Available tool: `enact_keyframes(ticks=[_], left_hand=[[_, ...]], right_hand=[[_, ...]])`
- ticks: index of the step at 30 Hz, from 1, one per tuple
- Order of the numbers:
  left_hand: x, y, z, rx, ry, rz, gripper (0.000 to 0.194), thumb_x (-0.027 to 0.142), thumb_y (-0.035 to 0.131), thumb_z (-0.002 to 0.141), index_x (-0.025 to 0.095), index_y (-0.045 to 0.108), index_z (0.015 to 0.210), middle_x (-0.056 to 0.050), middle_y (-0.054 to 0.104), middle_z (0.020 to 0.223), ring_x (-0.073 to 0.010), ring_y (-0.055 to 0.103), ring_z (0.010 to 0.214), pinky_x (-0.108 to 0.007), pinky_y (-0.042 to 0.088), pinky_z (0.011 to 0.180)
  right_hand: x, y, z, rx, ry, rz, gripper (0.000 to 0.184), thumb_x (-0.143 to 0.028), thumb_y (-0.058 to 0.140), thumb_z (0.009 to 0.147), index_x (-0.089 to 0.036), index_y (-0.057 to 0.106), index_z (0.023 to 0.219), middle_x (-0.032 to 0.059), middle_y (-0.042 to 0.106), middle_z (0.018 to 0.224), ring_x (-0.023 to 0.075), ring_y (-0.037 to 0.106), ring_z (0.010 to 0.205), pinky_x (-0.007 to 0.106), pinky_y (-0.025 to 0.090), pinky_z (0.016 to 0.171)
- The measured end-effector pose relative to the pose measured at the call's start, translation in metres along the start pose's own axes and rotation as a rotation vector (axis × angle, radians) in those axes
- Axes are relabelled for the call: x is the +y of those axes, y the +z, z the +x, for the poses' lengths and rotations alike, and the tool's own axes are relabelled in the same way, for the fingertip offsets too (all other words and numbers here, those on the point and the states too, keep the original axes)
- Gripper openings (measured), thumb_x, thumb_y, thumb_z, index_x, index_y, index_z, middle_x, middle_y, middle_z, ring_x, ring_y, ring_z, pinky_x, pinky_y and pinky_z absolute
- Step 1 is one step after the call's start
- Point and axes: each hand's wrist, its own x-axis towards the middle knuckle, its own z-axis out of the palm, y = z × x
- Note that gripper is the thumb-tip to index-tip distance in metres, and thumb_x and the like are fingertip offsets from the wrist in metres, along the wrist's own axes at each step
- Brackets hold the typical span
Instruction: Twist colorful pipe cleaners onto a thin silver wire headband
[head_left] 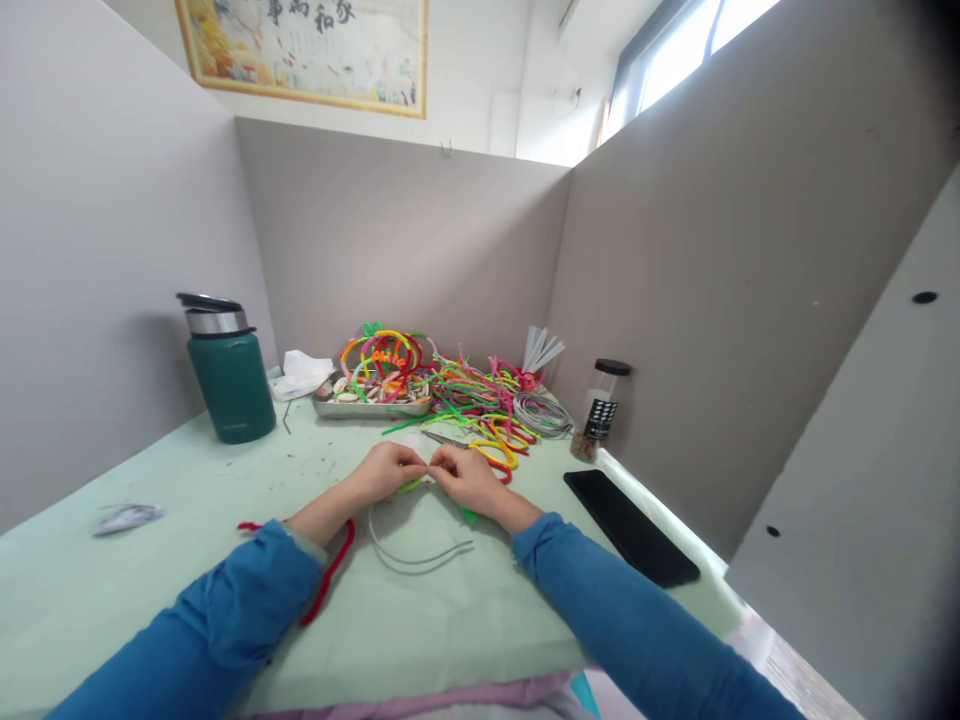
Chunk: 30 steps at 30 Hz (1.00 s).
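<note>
My left hand (388,470) and my right hand (466,478) meet over the middle of the table, both closed in a pinch with fingertips together. A thin grey wire (409,562) curves down from under my left hand, its loose end bending to the right. Bits of a green pipe cleaner (410,487) show below the fingers of both hands; most of it is hidden. Just beyond my right hand lie scissors (504,455) with yellow and red handles. A red pipe cleaner (330,578) lies under my left forearm.
At the back, a metal tray (371,410) holds small pieces and colourful bent pipe cleaners. Beside it are a pile of pipe cleaners (480,385) and a wire coil (544,415). A green bottle (231,385) stands left; a jar (600,410) and a black phone (631,525) are right.
</note>
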Motion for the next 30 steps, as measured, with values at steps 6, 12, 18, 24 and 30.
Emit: enact_keyframes(ticks=[6, 12, 18, 24, 30], left_hand=[[-0.003, 0.002, 0.002, -0.038, -0.061, -0.163, 0.041, 0.054, 0.057, 0.062, 0.013, 0.057, 0.067, 0.006, 0.044, 0.045, -0.0046, 0.032, 0.033, -0.019, 0.023, 0.034], [-0.007, 0.002, 0.000, -0.201, -0.078, -0.338, 0.042, 0.055, 0.057, 0.064, 0.013, 0.055, 0.063, 0.009, 0.032, 0.033, -0.0036, 0.025, 0.029, -0.020, 0.021, 0.034], [-0.009, 0.001, -0.001, -0.311, -0.057, -0.481, 0.036, 0.048, 0.058, 0.067, 0.012, 0.053, 0.064, 0.007, 0.038, 0.033, -0.0037, 0.027, 0.028, -0.020, 0.025, 0.034], [-0.009, 0.002, 0.001, -0.271, -0.032, -0.359, 0.028, 0.038, 0.056, 0.067, 0.011, 0.057, 0.076, 0.005, 0.049, 0.046, -0.0024, 0.028, 0.030, -0.018, 0.030, 0.033], [-0.011, 0.005, 0.006, -0.103, 0.030, -0.091, 0.017, 0.028, 0.049, 0.066, 0.014, 0.054, 0.074, 0.005, 0.051, 0.053, -0.0052, 0.038, 0.031, -0.018, 0.030, 0.031]], right_hand=[[0.000, 0.000, -0.001, -0.012, -0.013, 0.008, 0.013, -0.027, 0.050, 0.079, -0.018, 0.059, 0.082, -0.0013, 0.060, 0.067, 0.0096, 0.050, 0.058, 0.019, 0.031, 0.053], [0.000, 0.000, -0.001, -0.027, -0.024, 0.009, 0.013, -0.028, 0.050, 0.079, -0.017, 0.058, 0.081, -0.0017, 0.059, 0.065, 0.0095, 0.049, 0.058, 0.019, 0.030, 0.054], [0.001, 0.000, -0.002, -0.036, -0.025, 0.014, 0.015, -0.029, 0.049, 0.080, -0.017, 0.058, 0.081, -0.0020, 0.058, 0.064, 0.0092, 0.049, 0.056, 0.019, 0.030, 0.053], [0.003, 0.001, -0.001, -0.032, -0.025, 0.007, 0.013, -0.026, 0.049, 0.080, -0.017, 0.059, 0.081, -0.0016, 0.059, 0.066, 0.0092, 0.049, 0.058, 0.019, 0.030, 0.053], [0.002, 0.000, 0.001, -0.028, -0.033, -0.006, 0.012, -0.025, 0.049, 0.079, -0.018, 0.058, 0.081, -0.0020, 0.059, 0.066, 0.0090, 0.049, 0.058, 0.019, 0.029, 0.053]])
